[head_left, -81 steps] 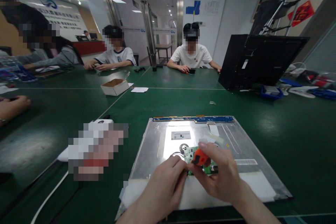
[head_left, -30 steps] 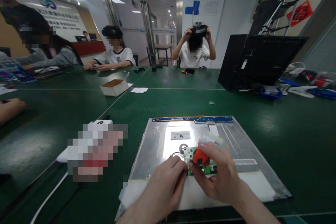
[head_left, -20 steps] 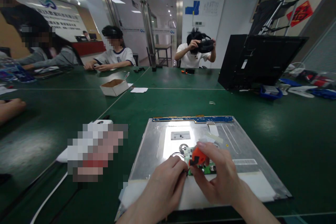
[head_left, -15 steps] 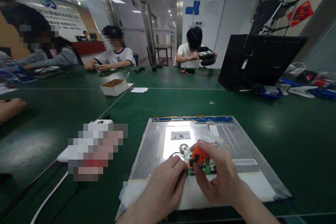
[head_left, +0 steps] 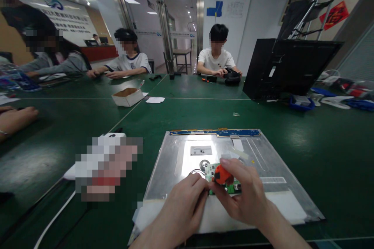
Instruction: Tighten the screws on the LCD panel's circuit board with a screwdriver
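A silver metal display panel (head_left: 263, 155) lies flat on the green table in front of me, with a blue strip board (head_left: 216, 132) along its far edge. On its near middle sits a small green circuit board (head_left: 210, 170). My left hand (head_left: 182, 208) pinches the board's left edge with closed fingers. My right hand (head_left: 245, 194) is closed round a short orange-handled screwdriver (head_left: 222, 175) held down on the board.
A black monitor shell (head_left: 286, 66) stands at the back right beside blue and white parts (head_left: 302, 102). A small open cardboard box (head_left: 127, 96) and paper lie further back. Several people sit round the table; another person's hand (head_left: 16, 118) rests at the left edge.
My hands stay on the board, the right one turning the orange tool slightly. The person opposite took off a black headset and set it on the table. The hand at the left edge shifted rightward.
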Tool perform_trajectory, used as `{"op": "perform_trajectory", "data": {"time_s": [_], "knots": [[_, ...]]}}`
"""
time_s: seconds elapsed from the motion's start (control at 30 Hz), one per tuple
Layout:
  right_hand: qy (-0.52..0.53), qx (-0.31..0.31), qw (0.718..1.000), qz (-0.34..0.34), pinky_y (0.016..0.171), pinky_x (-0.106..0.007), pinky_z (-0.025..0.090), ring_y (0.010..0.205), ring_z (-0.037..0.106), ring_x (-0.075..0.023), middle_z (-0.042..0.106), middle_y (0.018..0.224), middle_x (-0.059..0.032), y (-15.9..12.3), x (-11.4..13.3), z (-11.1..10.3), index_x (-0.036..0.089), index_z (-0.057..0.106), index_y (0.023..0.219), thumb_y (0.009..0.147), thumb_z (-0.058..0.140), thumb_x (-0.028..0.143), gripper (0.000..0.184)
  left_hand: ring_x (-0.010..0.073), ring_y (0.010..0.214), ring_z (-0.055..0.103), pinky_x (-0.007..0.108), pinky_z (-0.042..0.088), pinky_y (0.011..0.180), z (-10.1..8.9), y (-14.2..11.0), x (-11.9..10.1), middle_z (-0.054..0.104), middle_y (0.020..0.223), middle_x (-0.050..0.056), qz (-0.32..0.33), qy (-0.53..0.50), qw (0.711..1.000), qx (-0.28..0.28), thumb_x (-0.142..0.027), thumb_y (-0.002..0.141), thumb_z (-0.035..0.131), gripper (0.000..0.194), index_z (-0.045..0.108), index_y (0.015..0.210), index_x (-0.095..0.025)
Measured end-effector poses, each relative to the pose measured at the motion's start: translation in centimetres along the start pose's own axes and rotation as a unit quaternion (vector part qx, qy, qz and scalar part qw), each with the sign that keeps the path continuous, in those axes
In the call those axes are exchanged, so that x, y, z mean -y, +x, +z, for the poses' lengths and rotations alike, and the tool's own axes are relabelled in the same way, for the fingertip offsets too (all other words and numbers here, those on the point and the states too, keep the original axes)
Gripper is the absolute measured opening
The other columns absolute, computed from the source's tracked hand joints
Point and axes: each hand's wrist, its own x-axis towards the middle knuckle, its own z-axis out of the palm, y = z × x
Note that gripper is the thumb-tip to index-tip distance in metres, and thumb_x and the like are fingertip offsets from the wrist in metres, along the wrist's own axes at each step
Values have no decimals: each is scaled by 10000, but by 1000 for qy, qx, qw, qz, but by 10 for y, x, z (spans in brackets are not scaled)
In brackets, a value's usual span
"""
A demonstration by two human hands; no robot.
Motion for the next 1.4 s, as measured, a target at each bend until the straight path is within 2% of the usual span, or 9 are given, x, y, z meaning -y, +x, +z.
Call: {"op": "perform_trajectory", "data": {"time_s": [0.23,0.43,0.7,1.0,1.23,1.4], "knots": [[43,5,999,0,666,-294,617,884,710,-192,721,1013,-83,4,2,-3,143,371,1428,889,510,93,559,212,865,605,291,514,752,-1,0,0,631,957,87,-2,6,1000,10,-115,928,447,174,597,970,-191],[15,8,1000,6,553,-270,567,684,675,-166,720,896,-44,2,2,-2,148,337,1459,907,497,106,575,208,838,594,287,510,734,1,0,0,624,941,80,-8,13,1000,8,-123,931,454,167,602,969,-192],[8,4,1000,0,566,-269,561,680,674,-168,719,879,-27,0,-1,1,179,328,1463,932,536,137,572,218,870,605,301,520,760,2,0,3,633,971,92,1,6,1000,2,-126,930,447,182,607,985,-193],[45,17,999,4,691,-295,603,865,700,-184,722,1040,-90,2,2,-2,145,352,1435,887,513,107,572,208,841,597,292,511,740,0,0,0,625,942,81,-1,3,1000,7,-124,932,450,166,599,956,-192],[15,15,1000,5,567,-285,565,701,670,-177,719,913,-52,2,2,-2,139,296,1479,905,491,101,608,203,835,585,289,493,716,0,0,-1,621,944,79,-4,7,1000,13,-121,938,438,154,576,943,-189],[-13,2,1000,-4,546,-288,557,690,668,-181,714,896,-40,1,1,0,157,297,1483,929,518,129,597,215,867,583,302,479,715,1,-1,0,620,980,93,-9,11,1000,24,-109,936,421,158,559,964,-181]]}}
